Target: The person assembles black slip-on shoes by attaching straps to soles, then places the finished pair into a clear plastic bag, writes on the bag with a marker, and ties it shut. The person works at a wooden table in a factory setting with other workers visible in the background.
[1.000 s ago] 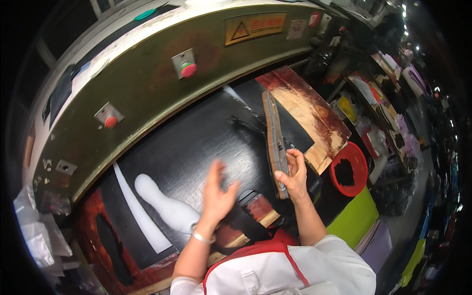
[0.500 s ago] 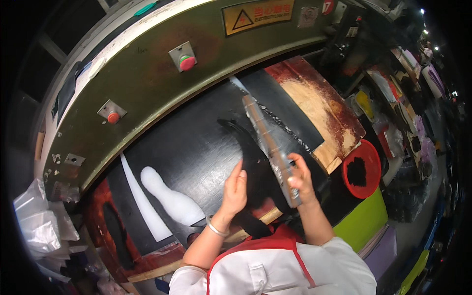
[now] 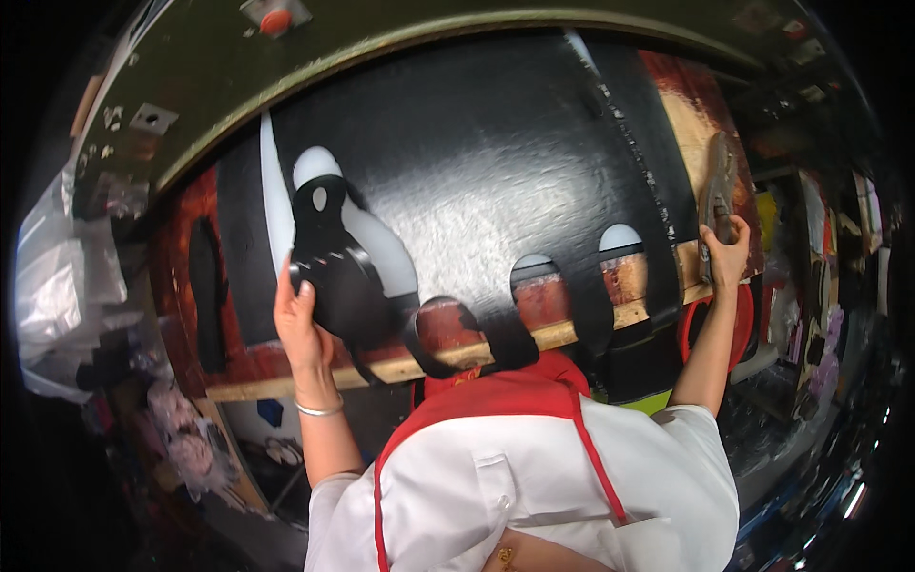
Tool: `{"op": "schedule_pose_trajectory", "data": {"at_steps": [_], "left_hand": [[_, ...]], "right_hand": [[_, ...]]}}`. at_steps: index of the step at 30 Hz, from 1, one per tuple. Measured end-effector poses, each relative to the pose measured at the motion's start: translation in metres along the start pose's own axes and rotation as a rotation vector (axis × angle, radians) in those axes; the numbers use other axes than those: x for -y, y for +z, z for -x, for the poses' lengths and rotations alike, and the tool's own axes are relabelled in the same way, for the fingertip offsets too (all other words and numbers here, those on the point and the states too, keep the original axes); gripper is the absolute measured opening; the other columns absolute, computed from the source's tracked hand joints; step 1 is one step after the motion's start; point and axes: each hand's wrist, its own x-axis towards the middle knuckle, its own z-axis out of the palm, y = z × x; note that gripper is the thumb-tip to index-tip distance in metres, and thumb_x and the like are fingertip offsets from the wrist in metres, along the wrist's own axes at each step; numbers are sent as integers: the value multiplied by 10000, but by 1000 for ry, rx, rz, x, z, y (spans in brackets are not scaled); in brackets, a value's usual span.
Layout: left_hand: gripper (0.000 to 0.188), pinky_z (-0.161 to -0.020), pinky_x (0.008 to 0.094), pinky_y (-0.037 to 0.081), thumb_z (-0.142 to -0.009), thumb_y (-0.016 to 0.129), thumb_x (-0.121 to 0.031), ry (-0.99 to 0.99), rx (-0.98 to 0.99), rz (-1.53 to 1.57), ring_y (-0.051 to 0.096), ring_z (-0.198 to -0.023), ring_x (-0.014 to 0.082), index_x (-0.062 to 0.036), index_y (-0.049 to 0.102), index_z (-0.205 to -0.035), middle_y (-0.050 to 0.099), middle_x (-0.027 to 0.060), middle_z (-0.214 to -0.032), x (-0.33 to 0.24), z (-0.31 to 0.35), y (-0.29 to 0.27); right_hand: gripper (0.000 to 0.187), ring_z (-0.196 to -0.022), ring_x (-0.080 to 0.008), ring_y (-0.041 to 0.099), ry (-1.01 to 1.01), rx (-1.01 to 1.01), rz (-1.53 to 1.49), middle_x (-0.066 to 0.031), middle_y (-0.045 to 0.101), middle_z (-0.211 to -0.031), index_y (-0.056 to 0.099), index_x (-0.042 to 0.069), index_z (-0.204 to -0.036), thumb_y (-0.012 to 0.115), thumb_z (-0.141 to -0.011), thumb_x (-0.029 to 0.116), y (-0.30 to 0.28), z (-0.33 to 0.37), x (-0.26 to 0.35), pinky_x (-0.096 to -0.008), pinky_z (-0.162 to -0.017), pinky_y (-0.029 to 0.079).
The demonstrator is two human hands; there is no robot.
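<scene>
My left hand (image 3: 303, 329) grips a dark, glossy sheet piece (image 3: 348, 291) with a small hole, its fingers and thumb at the piece's left edge. Beneath lies a large black sheet (image 3: 467, 172) with sole-shaped cut-outs, white and reddish wood showing through them. Strips between the cut-outs hang over the near edge. At the far right, my right hand (image 3: 726, 253) is closed around the near end of a narrow sole-shaped cutting die (image 3: 717, 191), which stands over the bare wood.
A green machine beam (image 3: 381, 38) with a red button (image 3: 275, 21) spans the back. A worn wooden board (image 3: 257, 389) edges the table. A black sole-shaped piece (image 3: 204, 296) lies at left, near clear plastic bags (image 3: 71, 257). A red bowl (image 3: 739, 334) sits below my right hand.
My right hand has carried the cutting die rightward off the black sheet to the wood. My left hand has moved left and now holds the dark piece. The view has shifted.
</scene>
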Motion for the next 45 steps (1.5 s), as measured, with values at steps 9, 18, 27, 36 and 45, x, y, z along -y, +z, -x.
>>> {"op": "schedule_pose_trajectory", "data": {"at_steps": [9,18,27,36,45], "left_hand": [[433,-1005,363,449,-963,499,-57,80,-182,-23,557,-1157,219,-32,432,-1390,563,118,-1292,-29,-8,-101],[384,-923,286,440,-935,569,-107,-66,-523,-764,577,-1024,167,8,525,-1299,625,93,-1146,36,-5,-199],[73,-650,397,471,-799,647,-34,485,96,-1284,574,-697,328,-19,600,-852,587,149,-761,43,34,8],[522,-834,416,390,-782,694,-215,520,472,-1575,521,-1040,302,-16,526,-1235,545,133,-1183,74,85,90],[538,-866,404,317,-635,792,-140,383,479,-1495,488,-978,269,-26,558,-1106,517,103,-1086,86,86,98]], "right_hand": [[262,-942,-303,592,-605,215,62,-117,641,-954,658,73,-957,741,-709,84,48,67,114,-396,-828,475],[283,-816,-271,559,-819,442,-111,-87,594,-861,660,42,-949,748,-699,141,105,128,174,-383,-734,472],[358,-961,-358,554,-393,142,343,-202,572,-971,583,-4,-956,694,-804,300,182,-60,176,-442,-774,497],[321,-913,-326,598,-542,73,381,-171,605,-930,582,-5,-916,694,-809,276,213,-55,168,-417,-767,515],[223,-690,-97,578,-135,430,-444,-23,620,-759,643,-13,-992,701,-841,140,130,48,156,-248,-646,475]]}}
